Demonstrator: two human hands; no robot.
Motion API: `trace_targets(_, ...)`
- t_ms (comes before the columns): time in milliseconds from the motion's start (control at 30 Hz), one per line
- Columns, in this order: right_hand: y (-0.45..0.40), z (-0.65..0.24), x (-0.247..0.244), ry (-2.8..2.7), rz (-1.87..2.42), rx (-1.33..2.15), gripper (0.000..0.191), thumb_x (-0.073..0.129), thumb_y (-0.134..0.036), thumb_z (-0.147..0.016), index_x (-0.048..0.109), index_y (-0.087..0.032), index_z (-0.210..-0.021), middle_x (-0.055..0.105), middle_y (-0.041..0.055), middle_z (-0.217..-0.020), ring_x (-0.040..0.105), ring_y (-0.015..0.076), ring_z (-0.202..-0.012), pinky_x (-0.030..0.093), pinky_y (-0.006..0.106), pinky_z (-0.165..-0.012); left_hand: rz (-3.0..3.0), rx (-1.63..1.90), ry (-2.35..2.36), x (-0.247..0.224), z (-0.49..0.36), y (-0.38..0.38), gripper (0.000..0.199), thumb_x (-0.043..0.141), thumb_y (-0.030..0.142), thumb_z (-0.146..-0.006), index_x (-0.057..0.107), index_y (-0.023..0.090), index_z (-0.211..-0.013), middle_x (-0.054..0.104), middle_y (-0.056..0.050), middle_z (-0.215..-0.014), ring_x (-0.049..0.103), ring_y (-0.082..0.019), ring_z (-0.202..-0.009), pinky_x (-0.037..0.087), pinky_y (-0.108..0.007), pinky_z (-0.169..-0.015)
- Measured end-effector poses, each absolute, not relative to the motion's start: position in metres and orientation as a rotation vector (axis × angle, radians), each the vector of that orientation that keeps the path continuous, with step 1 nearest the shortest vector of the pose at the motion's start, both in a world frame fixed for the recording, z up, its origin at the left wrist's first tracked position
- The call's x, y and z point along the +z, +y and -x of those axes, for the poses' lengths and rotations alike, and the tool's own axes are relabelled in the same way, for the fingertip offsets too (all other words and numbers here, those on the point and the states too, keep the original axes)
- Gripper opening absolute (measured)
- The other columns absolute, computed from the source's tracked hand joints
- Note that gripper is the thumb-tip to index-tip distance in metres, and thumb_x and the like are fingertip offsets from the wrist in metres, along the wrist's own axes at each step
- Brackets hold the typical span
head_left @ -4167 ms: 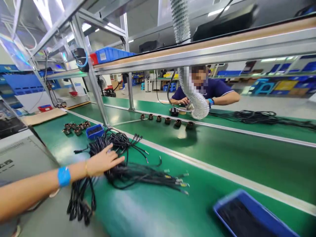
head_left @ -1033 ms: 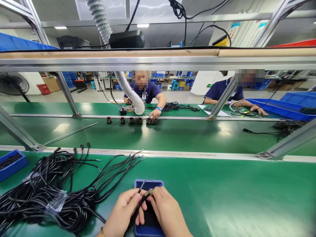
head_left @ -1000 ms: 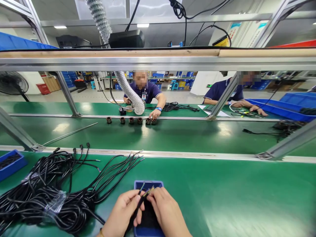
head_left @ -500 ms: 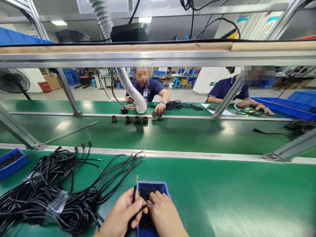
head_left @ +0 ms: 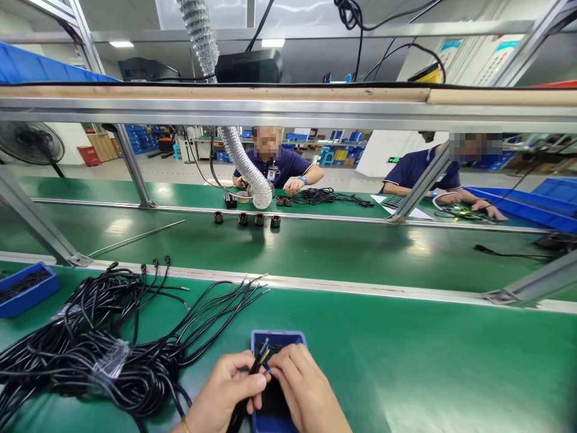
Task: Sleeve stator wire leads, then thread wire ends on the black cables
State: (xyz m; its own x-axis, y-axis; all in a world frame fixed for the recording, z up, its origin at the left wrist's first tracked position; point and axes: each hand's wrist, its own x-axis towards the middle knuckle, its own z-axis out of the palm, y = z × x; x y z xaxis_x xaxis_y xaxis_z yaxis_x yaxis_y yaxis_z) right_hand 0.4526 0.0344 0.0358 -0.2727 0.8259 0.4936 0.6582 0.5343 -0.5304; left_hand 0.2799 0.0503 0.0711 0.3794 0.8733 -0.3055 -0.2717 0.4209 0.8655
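Pinching black cables (head_left: 240, 415) over blue bin (head_left: 278, 332), left hand (head_left: 223, 392) angles wire ends (head_left: 265, 349) up, likely for access; right hand (head_left: 309, 388) fingertips bunched alongside, can't tell if pinching.

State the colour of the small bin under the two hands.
The bin is blue, seen best in the head view.

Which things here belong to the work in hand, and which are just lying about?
In use:
- black cables in left hand
- wire ends at right hand
- blue bin beneath
- cable pile, probably

Apparently idle:
- metal rod
- fan
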Motion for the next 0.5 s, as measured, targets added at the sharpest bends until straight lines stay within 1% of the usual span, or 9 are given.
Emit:
trace_targets(67, 0.033, -0.450, 0.041, -1.966, 1.128, 0.357, 0.029, 0.031, -0.025, -0.106, 0.058, -0.024, -0.097, 0.060, 0.0035, -0.087, 0.059, 0.0181, -0.080, 0.049, 0.027, -0.070, -0.851, 0.836, 0.891, 0.066, -0.281, 0.049, 0.045, 0.088, 0.053, -0.061, 0.069, 0.013, -0.068, 0.049, 0.004, -0.051, 0.042, -0.007, -0.043, 0.029, -0.019, -0.042)
trace_targets(100, 0.032, -0.449, 0.044, -1.927, 1.105, 0.390, 0.027, 0.032, -0.026, -0.106, 0.057, -0.024, -0.096, 0.060, 0.0030, -0.086, 0.059, 0.0176, -0.079, 0.050, 0.026, -0.070, -0.863, 0.840, 0.894, 0.063, -0.281, 0.048, 0.045, 0.087, 0.054, -0.062, 0.069, 0.013, -0.068, 0.049, 0.004, -0.051, 0.041, -0.007, -0.042, 0.029, -0.018, -0.042)
trace_targets(233, 0.032, -0.452, 0.056, -1.811, 1.116, 0.503, 0.021, 0.038, -0.022, -0.104, 0.056, -0.024, -0.094, 0.061, 0.0016, -0.084, 0.061, 0.0156, -0.077, 0.051, 0.023, -0.069, -0.882, 0.856, 0.909, 0.055, -0.281, 0.047, 0.044, 0.087, 0.053, -0.064, 0.069, 0.014, -0.073, 0.054, 0.002, -0.057, 0.049, -0.009, -0.049, 0.034, -0.019, -0.046)
trace_targets(333, 0.033, -0.454, 0.062, -1.760, 1.133, 0.452, 0.019, 0.043, -0.021, -0.103, 0.057, -0.024, -0.091, 0.062, 0.0012, -0.082, 0.061, 0.0154, -0.075, 0.051, 0.023, -0.069, -0.866, 0.827, 0.918, 0.055, -0.280, 0.046, 0.046, 0.086, 0.054, -0.064, 0.067, 0.014, -0.073, 0.052, 0.003, -0.052, 0.046, -0.009, -0.048, 0.033, -0.018, -0.046)
trace_targets(500, 0.031, -0.450, 0.064, -1.643, 1.114, 0.454, 0.016, 0.050, -0.021, -0.100, 0.059, -0.023, -0.087, 0.063, -0.0010, -0.075, 0.061, 0.0128, -0.065, 0.050, 0.020, -0.061, -0.854, 0.802, 0.909, 0.062, -0.278, 0.043, 0.041, 0.081, 0.051, -0.071, 0.067, 0.014, -0.078, 0.052, 0.002, -0.057, 0.045, -0.009, -0.052, 0.032, -0.018, -0.046)
